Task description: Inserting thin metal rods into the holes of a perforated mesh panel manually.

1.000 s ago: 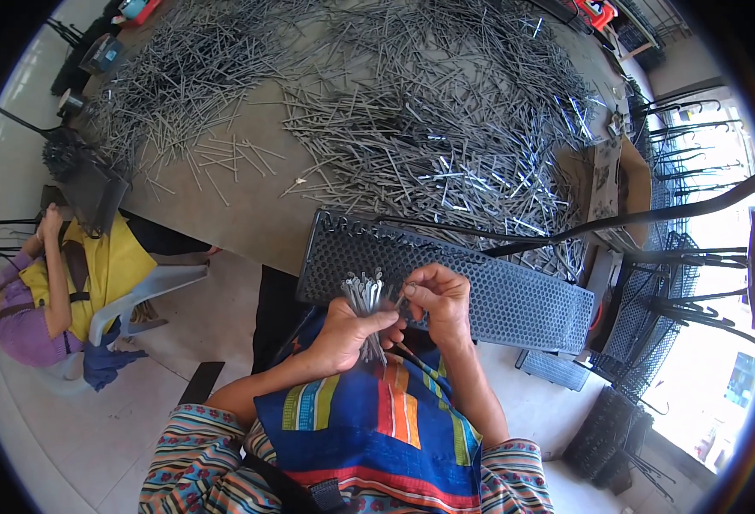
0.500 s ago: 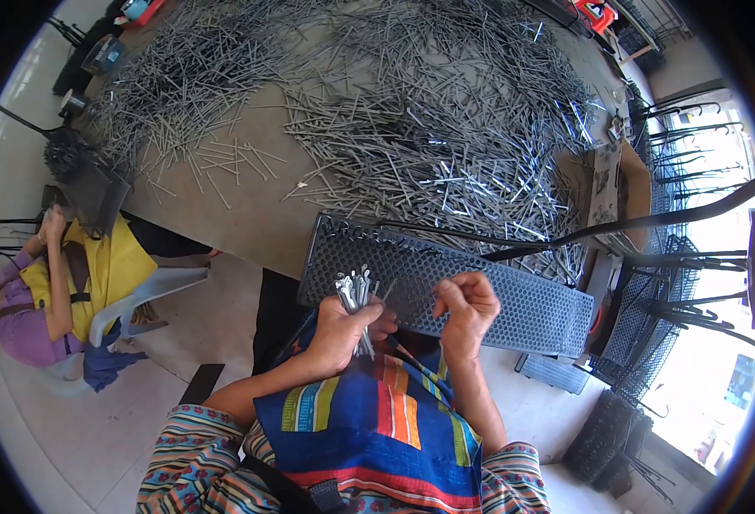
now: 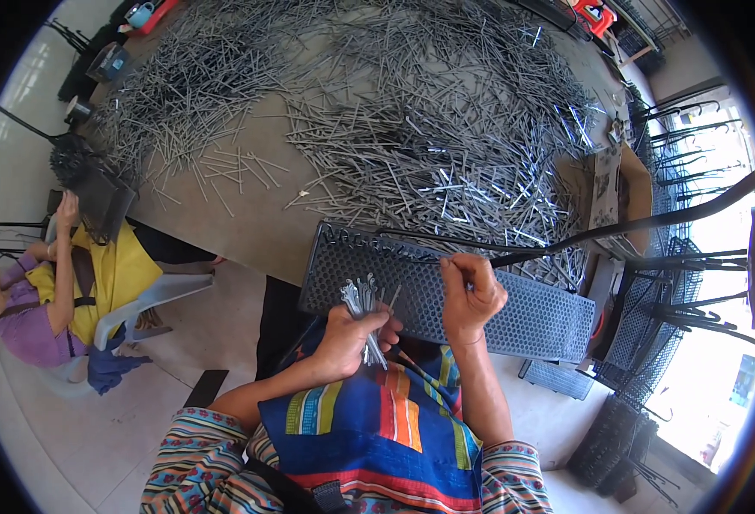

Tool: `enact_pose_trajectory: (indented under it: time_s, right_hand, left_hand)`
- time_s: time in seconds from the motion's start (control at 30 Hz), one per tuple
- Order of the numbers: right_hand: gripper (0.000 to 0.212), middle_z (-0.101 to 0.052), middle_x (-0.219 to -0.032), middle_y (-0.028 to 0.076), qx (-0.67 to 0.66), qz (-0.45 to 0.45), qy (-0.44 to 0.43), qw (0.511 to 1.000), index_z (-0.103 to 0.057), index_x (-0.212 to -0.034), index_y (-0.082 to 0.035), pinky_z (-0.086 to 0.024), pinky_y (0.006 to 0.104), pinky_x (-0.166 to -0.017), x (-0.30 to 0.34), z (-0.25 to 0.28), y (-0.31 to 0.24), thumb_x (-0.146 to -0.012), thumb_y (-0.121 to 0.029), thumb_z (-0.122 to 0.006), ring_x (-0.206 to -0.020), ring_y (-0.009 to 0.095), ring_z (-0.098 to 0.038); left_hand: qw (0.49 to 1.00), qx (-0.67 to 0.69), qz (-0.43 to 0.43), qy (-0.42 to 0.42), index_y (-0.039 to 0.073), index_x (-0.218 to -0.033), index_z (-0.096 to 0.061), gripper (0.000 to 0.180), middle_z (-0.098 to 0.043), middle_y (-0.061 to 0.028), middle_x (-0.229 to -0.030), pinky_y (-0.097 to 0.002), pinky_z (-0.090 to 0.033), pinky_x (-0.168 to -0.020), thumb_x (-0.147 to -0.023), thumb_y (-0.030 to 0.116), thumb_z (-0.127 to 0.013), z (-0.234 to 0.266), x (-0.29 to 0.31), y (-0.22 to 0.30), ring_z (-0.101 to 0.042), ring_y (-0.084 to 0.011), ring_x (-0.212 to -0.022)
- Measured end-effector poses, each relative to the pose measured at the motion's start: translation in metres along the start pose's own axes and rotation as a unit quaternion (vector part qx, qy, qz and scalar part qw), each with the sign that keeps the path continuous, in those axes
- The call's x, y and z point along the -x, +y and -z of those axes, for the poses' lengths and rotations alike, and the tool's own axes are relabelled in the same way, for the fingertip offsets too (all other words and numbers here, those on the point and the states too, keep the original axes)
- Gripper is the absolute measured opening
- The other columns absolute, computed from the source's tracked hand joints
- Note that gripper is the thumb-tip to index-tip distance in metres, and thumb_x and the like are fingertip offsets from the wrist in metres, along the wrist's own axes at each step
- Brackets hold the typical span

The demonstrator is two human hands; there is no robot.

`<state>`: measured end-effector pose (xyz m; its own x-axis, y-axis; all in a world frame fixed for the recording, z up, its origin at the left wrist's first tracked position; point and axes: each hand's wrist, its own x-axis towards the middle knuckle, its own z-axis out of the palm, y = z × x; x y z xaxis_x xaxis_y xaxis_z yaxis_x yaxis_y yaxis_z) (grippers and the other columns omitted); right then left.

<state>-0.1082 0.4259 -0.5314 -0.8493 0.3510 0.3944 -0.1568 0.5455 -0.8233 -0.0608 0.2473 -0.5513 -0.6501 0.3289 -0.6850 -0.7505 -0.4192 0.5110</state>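
A bundle of thin grey metal rods with small looped ends (image 3: 360, 295) stands upright in my left hand (image 3: 350, 341), which is closed round its middle. One rod leans out to the right of the others, by the fingertips. My right hand (image 3: 471, 301) is raised over a dark perforated metal panel (image 3: 523, 313), its thumb and fingers pinched together by the far edge. Whatever those fingers hold, if anything, is too small to make out. Several rod ends hang along the panel's far left edge, to the left of my right hand.
Large heaps of loose rods (image 3: 446, 146) cover much of the table (image 3: 249, 218). A thick black bent bar (image 3: 634, 224) crosses above the panel's right side. A cardboard box (image 3: 630, 193) stands at the right. At far left, a person in a yellow apron (image 3: 107, 274) sits working.
My right hand has moved up and away from my body, toward the panel's far edge. My left hand keeps its rods, shifted slightly to the right. The other person's hand has risen.
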Motion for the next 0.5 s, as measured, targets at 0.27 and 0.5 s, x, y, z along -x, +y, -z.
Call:
enact_pose_trajectory:
  time_s: [0.27, 0.5]
  right_hand:
    - [0.011, -0.062, -0.067, 0.005, 0.057, 0.059, -0.072, 0.994, -0.064, -0.076, -0.003, -0.044, 0.0244, -0.05, 0.001, -0.007, 0.009, -0.073, 0.003, -0.073, -0.054, 0.013, -0.059]
    - [0.011, -0.06, -0.07, 0.008, 0.16, 0.143, -0.128, 0.968, -0.068, -0.08, -0.006, -0.046, 0.0323, -0.052, -0.01, -0.011, -0.002, -0.072, -0.002, -0.074, -0.057, 0.025, -0.061]
  left_hand:
    - [1.0, 0.009, 0.007, 0.008, 0.002, -0.097, -0.061, 0.009, -0.067, -0.0134, -0.082, -0.0297, -0.051, -0.056, -0.089, 0.007, -0.059, -0.003, 0.002, 0.003, -0.064, -0.0185, -0.065]
    - [0.999, 0.03, 0.014, 0.003, 0.0, -0.097, -0.06, 0.01, -0.067, -0.0135, -0.082, -0.0289, -0.05, -0.055, -0.088, 0.004, -0.058, -0.002, 0.0, 0.003, -0.063, -0.0183, -0.065]
